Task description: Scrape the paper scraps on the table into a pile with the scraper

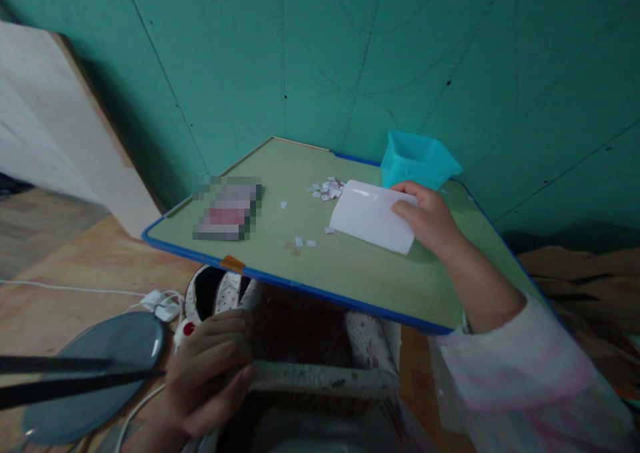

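Observation:
My right hand grips the right end of a smooth white sheet, thumb on top. The sheet bows slightly and is held over the pale green tabletop. At its upper left edge lies a pile of small white paper pieces. A few loose pieces are scattered to the left of the sheet. My left hand is below the table's front edge with its fingers curled closed. What is in those fingers, if anything, is hidden.
A turquoise plastic bin stands at the table's back right, against the green wall. A blurred-out flat object lies on the left. Below are a round grey stool, white cables and a speckled metal frame.

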The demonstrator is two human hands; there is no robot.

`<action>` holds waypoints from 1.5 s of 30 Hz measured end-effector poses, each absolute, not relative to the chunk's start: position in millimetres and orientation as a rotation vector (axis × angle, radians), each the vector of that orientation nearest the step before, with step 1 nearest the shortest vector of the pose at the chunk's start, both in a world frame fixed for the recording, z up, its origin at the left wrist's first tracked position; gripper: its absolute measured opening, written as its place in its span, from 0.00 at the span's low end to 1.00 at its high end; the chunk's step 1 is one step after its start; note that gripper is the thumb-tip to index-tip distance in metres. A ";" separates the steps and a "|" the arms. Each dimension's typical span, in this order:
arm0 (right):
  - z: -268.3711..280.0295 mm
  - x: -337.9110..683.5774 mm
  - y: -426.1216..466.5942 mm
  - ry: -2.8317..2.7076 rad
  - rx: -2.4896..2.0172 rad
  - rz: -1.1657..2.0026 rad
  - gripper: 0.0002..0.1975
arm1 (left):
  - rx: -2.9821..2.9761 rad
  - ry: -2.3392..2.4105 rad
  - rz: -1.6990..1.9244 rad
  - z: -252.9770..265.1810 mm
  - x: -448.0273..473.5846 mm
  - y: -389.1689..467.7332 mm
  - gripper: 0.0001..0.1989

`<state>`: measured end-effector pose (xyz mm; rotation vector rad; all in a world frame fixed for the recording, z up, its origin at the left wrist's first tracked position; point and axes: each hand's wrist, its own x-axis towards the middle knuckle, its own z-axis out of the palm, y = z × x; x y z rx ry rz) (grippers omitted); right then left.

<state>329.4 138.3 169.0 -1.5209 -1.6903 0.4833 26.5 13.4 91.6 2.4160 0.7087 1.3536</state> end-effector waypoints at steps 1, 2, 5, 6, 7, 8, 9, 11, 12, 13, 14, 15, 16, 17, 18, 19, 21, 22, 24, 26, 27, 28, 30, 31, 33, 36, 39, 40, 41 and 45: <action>169.7 329.0 137.4 -1.699 -1.522 0.497 0.11 | 2.413 0.707 1.352 90.5 26.1 13.7 0.07; 170.5 328.8 136.7 -1.707 -1.522 0.514 0.11 | 2.411 0.697 1.347 89.5 25.7 14.1 0.07; 171.9 328.6 135.6 -1.708 -1.533 0.528 0.10 | 2.406 0.691 1.339 88.4 25.4 14.9 0.07; 171.9 328.8 135.7 -1.700 -1.541 0.528 0.10 | 2.410 0.692 1.342 88.9 25.7 15.0 0.07; 171.6 329.0 135.8 -1.694 -1.546 0.538 0.10 | 2.413 0.699 1.346 89.8 26.1 15.1 0.07; 171.1 329.2 136.0 -1.690 -1.548 0.565 0.10 | 2.416 0.706 1.349 90.8 26.5 15.0 0.07; 170.4 329.4 136.1 -1.692 -1.548 0.614 0.10 | 2.420 0.709 1.352 91.8 26.8 14.7 0.07; 168.8 329.9 136.0 -1.706 -1.545 0.752 0.10 | 2.426 0.693 1.368 93.0 27.0 13.7 0.07; 167.9 330.4 136.0 -1.706 -1.542 0.820 0.10 | 2.423 0.690 1.374 93.0 26.7 13.0 0.08; 166.9 331.1 136.1 -1.693 -1.538 0.874 0.11 | 2.414 0.696 1.383 92.7 26.3 12.1 0.08; 165.8 332.0 136.4 -1.671 -1.529 0.906 0.11 | 2.402 0.708 1.396 92.3 25.7 11.3 0.08; 164.7 333.2 136.9 -1.644 -1.515 0.921 0.11 | 2.388 0.721 1.409 91.7 25.0 10.5 0.08; 163.5 334.5 137.5 -1.615 -1.500 0.926 0.12 | 2.377 0.735 1.419 91.3 24.5 9.9 0.08; 162.4 335.6 138.1 -1.591 -1.486 0.934 0.12 | 2.368 0.745 1.412 91.1 24.2 9.6 0.08; 161.3 336.5 138.6 -1.577 -1.478 0.951 0.12 | 2.367 0.741 1.407 91.1 24.1 9.6 0.08; 160.3 336.8 138.8 -1.573 -1.475 0.980 0.12 | 2.371 0.729 1.400 91.4 24.4 9.8 0.07; 158.7 335.9 138.4 -1.590 -1.466 1.080 0.13 | 2.370 0.703 1.401 92.2 25.5 11.0 0.07; 158.1 334.5 137.7 -1.608 -1.452 1.131 0.14 | 2.373 0.690 1.410 92.6 26.1 11.7 0.07; 157.1 330.8 136.2 -1.638 -1.422 1.192 0.15 | 2.380 0.675 1.420 92.6 27.0 12.8 0.07; 156.5 326.8 135.2 -1.637 -1.399 1.182 0.14 | 2.386 0.673 1.398 91.7 26.9 13.3 0.07; 156.4 325.0 135.0 -1.626 -1.389 1.158 0.14 | 2.390 0.680 1.388 91.0 26.4 13.4 0.07; 156.3 323.6 135.1 -1.617 -1.380 1.133 0.13 | 2.391 0.694 1.372 90.4 25.8 13.4 0.07; 156.4 321.9 135.8 -1.634 -1.377 1.074 0.12 | 2.407 0.724 1.355 89.9 24.9 13.3 0.07; 156.5 321.7 136.2 -1.660 -1.390 1.037 0.12 | 2.418 0.736 1.354 90.3 24.8 13.1 0.07; 157.1 322.4 137.2 -1.716 -1.441 0.941 0.11 | 2.427 0.733 1.363 92.0 25.4 12.7 0.07; 158.1 324.9 137.9 -1.709 -1.488 0.792 0.10 | 2.409 0.756 1.402 94.4 27.5 12.2 0.07; 158.4 326.1 137.5 -1.633 -1.489 0.760 0.10 | 2.407 0.754 1.433 93.9 28.6 12.6 0.07; 158.3 325.7 137.2 -1.621 -1.482 0.774 0.10 | 2.417 0.740 1.432 93.2 28.5 13.0 0.07; 158.1 325.0 136.8 -1.622 -1.470 0.798 0.10 | 2.419 0.725 1.430 92.5 28.3 13.4 0.07; 154.6 319.6 134.9 -1.705 -1.424 0.922 0.09 | 2.381 0.675 1.402 91.7 27.7 14.4 0.07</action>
